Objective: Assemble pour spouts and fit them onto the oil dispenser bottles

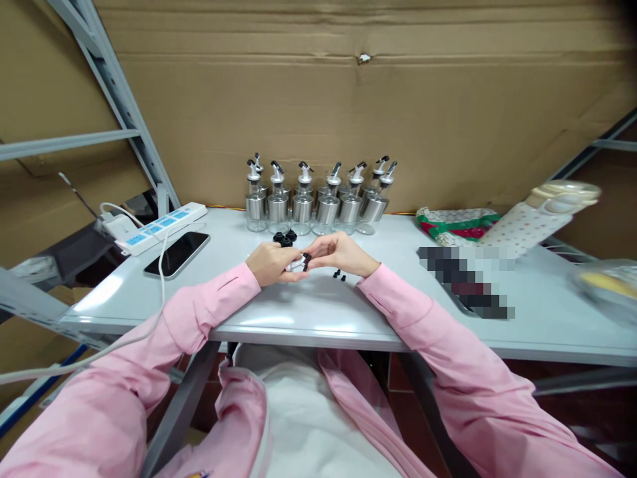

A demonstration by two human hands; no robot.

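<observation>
My left hand and my right hand meet over the middle of the grey table. Both are closed around one small silver and black pourer spout, held between their fingertips. A few small black caps lie just behind my left hand. Two tiny black parts lie on the table under my right wrist. Behind them, a row of several glass and steel oil bottles with pourer tops stands against the cardboard wall.
A phone and a white power strip with a cable lie at the left. At the right are a patterned cloth, a spotted roll and a blurred patch. Metal shelf frames flank the table.
</observation>
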